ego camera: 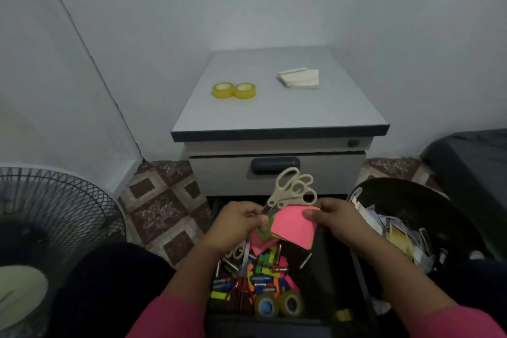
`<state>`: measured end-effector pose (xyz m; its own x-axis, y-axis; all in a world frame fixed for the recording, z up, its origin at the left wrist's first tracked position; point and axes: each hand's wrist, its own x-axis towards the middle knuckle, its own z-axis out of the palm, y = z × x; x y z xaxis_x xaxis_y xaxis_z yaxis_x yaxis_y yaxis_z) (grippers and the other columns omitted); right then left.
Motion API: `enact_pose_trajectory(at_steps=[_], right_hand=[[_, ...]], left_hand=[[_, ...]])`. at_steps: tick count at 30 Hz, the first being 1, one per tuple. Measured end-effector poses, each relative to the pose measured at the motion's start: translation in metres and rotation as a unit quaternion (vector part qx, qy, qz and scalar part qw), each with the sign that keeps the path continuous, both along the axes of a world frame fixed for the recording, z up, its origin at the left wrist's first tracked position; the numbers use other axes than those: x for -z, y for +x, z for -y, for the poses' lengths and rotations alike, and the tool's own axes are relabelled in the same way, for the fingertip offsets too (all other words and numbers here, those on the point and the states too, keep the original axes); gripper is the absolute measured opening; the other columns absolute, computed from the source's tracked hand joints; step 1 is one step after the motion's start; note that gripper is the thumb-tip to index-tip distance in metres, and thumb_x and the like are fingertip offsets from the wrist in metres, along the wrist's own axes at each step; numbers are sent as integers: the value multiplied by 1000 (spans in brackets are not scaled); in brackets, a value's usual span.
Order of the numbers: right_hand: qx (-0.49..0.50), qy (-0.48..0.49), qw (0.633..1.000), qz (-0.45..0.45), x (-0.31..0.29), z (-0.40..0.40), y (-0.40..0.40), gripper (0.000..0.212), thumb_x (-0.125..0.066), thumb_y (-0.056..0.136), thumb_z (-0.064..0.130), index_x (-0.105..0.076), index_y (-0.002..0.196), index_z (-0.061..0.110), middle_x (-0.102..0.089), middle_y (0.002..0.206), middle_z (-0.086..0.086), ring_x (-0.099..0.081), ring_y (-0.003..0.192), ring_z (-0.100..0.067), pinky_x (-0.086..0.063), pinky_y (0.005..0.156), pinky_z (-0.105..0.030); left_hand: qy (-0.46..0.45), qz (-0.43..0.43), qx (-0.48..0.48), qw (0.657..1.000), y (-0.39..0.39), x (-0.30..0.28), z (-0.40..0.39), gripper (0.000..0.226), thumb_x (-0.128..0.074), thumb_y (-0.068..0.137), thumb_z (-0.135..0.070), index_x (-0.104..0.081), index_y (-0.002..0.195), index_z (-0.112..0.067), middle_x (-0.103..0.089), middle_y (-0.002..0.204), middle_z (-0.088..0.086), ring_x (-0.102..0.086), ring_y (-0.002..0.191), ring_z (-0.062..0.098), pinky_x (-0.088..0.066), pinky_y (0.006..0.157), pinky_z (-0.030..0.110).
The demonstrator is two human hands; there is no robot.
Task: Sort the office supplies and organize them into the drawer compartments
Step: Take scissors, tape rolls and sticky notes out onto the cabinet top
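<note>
Hands, left hand [241,221] and right hand [333,218], pinch sticky notes [295,226]

Both arms reaching forward, left hand [241,221] and right hand [333,218] raised close together, fingers curled, pinching.

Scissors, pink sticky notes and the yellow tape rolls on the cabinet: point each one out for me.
scissors [295,189]: head view, on the cream handle loops above the hands.
pink sticky notes [295,223]: head view, on the top pink sheet between both hands.
yellow tape rolls [233,90]: head view, where the two rolls meet on the cabinet top.
</note>
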<state>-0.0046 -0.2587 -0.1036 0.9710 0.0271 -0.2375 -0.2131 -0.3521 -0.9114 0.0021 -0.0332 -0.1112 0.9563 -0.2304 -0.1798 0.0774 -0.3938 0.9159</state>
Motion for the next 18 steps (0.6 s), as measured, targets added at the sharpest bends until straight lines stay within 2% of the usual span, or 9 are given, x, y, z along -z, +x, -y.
enact_pose_trajectory(at_steps=[2,4,6,8,10,12,14,16,18], right_hand=[[38,40,997,56,-27,-2,2,9,-66,87,10,-68,85,2,-59,54,-4,-52,46,-7,-37,41,-12],[70,71,988,120,-54,-5,5,7,-65,88,13,-71,86,11,-60,52,-1,-51,44,-5,-35,41,-13],[108,124,969,183,-80,-8,14,11,-62,89,9,-70,84,12,-59,54,-2,-50,45,-6,-37,41,-15],[150,147,949,234,-106,-11,29,13,-60,90,8,-68,82,13,-58,52,1,-49,44,-6,-42,44,-17],[178,150,935,267,-128,-13,56,12,-61,91,13,-68,81,17,-58,52,3,-50,46,-6,-47,50,-23],[216,139,926,279,-139,-14,91,12,-61,91,18,-67,81,20,-59,56,1,-52,47,-7,-51,60,-32],[258,130,918,270,-143,-14,129,12,-60,91,22,-66,81,19,-60,58,0,-55,50,-10,-51,67,-36],[287,109,917,255,-142,-13,163,16,-58,91,24,-68,90,12,-61,61,-2,-58,57,-16,-48,69,-32],[304,89,918,237,-136,-11,189,24,-58,92,25,-68,100,5,-68,78,-8,-62,74,-22,-44,72,-27]], left_hand=[[-58,11,-39,998,-3,-26,4,15,-65,87,-6,-70,73,-10,-71,78,6,-62,69,9,-46,68,20],[-118,22,-64,991,-7,-52,7,15,-63,87,-3,-70,75,-8,-69,72,3,-63,64,5,-46,60,14],[-160,38,-77,983,-4,-76,9,14,-63,86,-3,-72,76,-7,-68,68,3,-63,64,9,-47,61,19],[-154,76,-92,981,6,-98,8,13,-67,83,-6,-74,74,-12,-69,69,2,-60,67,11,-45,67,24],[-149,113,-110,976,25,-118,7,16,-71,80,-6,-76,70,-17,-70,68,-1,-59,67,9,-43,66,22],[-153,139,-127,970,45,-137,6,17,-72,79,-5,-76,70,-19,-67,63,-6,-55,57,2,-40,59,15],[-143,164,-149,965,66,-153,6,13,-72,79,-6,-76,75,-18,-62,59,-7,-44,45,-2,-35,49,12],[-144,172,-179,958,92,-165,4,6,-72,80,-6,-76,81,-11,-61,65,-3,-41,41,-2,-34,46,12],[-148,164,-221,950,118,-173,2,6,-73,80,-6,-75,85,-8,-64,67,-1,-50,48,0,-39,50,15]])
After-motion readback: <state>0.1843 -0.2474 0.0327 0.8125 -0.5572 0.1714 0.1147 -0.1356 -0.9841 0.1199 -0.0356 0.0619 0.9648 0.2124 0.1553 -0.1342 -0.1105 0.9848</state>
